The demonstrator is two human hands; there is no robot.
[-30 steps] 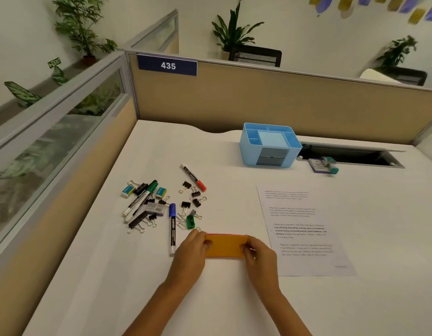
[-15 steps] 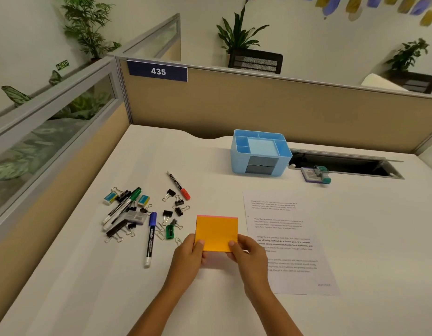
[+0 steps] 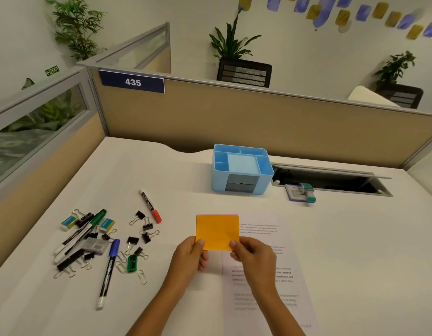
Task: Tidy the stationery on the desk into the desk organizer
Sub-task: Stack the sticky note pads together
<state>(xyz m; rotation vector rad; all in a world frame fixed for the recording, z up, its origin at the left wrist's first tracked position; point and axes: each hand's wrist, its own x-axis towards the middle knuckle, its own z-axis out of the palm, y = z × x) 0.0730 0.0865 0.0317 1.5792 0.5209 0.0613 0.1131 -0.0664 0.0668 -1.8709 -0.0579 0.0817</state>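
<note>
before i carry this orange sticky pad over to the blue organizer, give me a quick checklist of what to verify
1. Grip on the orange sticky pad: left hand and right hand each pinch a near corner. ok
2. Pad clear of the desk: it looks lifted above the printed sheet. ok
3. Path to the blue organizer: bare desk lies between; the red-capped marker and binder clips sit off to the left. ok
4. Big square compartment free: it shows a flat pale blue surface, either its floor or a notepad. cannot tell
5. Pad fits that compartment: cannot tell
6. Organizer drawer shut, out of the way. ok
</note>
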